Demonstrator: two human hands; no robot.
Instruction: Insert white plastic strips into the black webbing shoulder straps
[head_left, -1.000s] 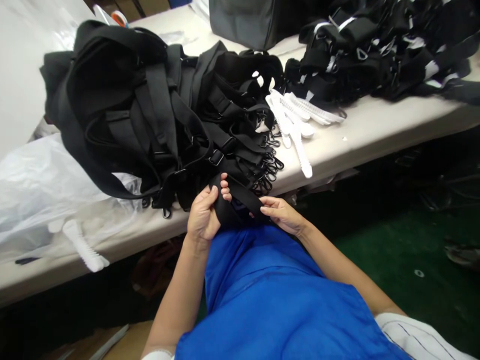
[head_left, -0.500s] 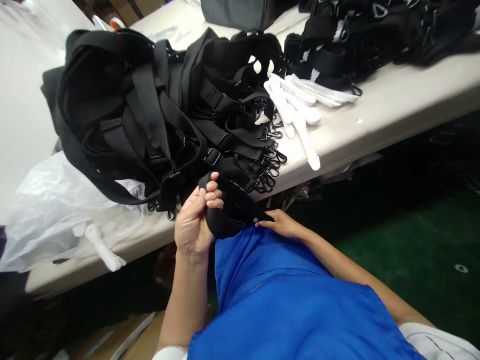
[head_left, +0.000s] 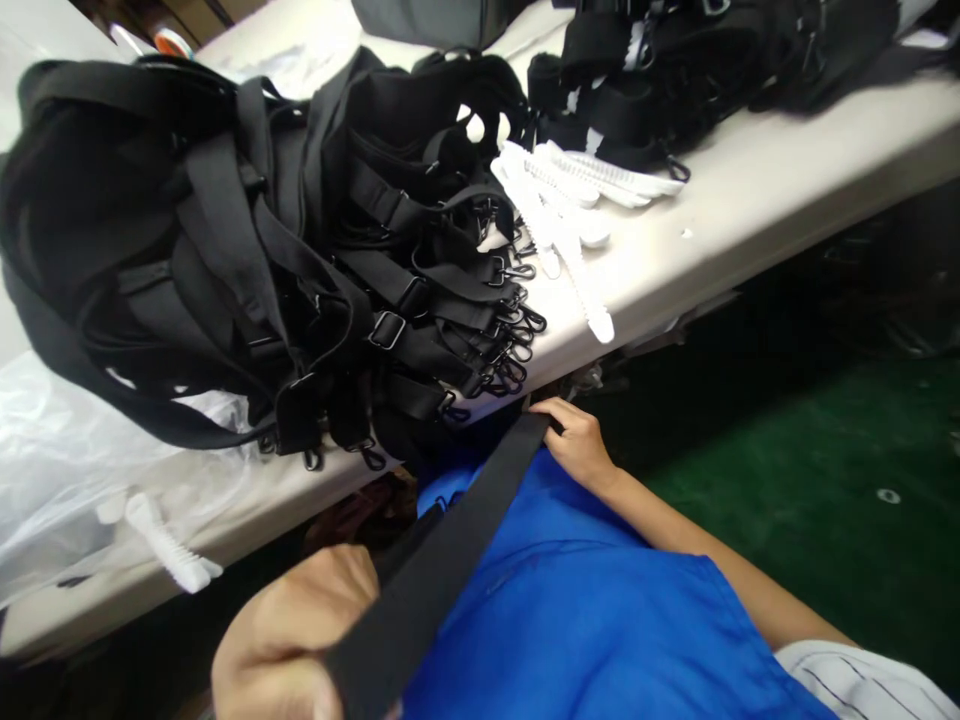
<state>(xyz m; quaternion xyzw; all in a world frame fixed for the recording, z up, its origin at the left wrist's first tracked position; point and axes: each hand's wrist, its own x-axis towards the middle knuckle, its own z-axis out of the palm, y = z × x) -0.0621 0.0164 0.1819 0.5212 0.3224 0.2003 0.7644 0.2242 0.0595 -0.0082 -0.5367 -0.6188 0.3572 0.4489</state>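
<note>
A black webbing strap (head_left: 450, 550) runs slantwise across the front of the blue apron (head_left: 585, 620). My left hand (head_left: 300, 630), low in the view and a little blurred, is closed round its near end. The fingers of my right hand (head_left: 574, 440) pinch the far end near the table edge. Between the hands the strap looks taut and flat. Part of a second black band with a metal fitting shows beneath it. Just beyond lies a large heap of black straps (head_left: 247, 240), its metal snap hooks (head_left: 510, 350) fanned toward the table edge.
White ridged plastic pieces (head_left: 570, 230) lie in a pile right of the heap, and another white piece (head_left: 169, 545) rests at the left on clear plastic film (head_left: 82, 480). More bundled black straps (head_left: 660, 90) sit at the back right of the pale table (head_left: 750, 220).
My left hand has come down and toward me, drawing the strap from a folded loop into a long straight length. My right hand stays near the table edge, still gripping its end.
</note>
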